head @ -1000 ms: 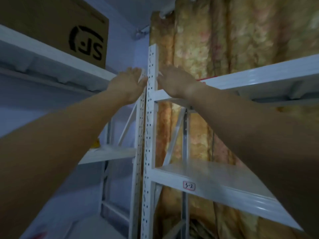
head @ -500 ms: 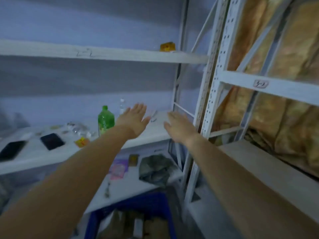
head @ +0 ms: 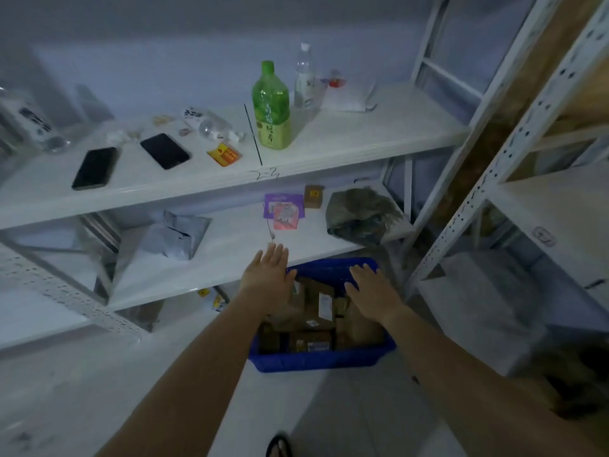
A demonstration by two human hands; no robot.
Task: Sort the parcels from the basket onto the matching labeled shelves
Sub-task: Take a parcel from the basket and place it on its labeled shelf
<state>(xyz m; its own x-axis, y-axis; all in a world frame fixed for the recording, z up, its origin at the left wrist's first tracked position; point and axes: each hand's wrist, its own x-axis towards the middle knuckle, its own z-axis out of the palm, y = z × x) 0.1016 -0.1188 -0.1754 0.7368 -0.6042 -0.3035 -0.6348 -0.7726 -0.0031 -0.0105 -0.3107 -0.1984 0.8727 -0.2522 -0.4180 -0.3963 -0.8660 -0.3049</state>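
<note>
A blue basket (head: 321, 359) stands on the floor under the shelves, filled with several brown cardboard parcels (head: 316, 311). My left hand (head: 267, 273) hovers flat and open over the basket's far left corner, holding nothing. My right hand (head: 370, 293) is spread open above the basket's right side, also holding nothing. The left rack's upper shelf (head: 362, 140) carries a handwritten label on its front edge. A grey mailer bag (head: 171, 234), a purple and pink packet (head: 283, 209), a small brown box (head: 313, 196) and a dark wrapped parcel (head: 361, 216) lie on the shelf below.
A green bottle (head: 272, 107), a clear bottle (head: 304, 77), two black phones (head: 95, 166) and small scraps sit on the upper shelf. A second white rack's upright (head: 514, 140) stands at the right, with a labeled shelf (head: 543, 240). My sandalled foot (head: 278, 446) shows at the bottom edge.
My view has dropped from the top shelves to the floor. Both hands came down from the rack upright and now hover over the blue basket, still holding nothing.
</note>
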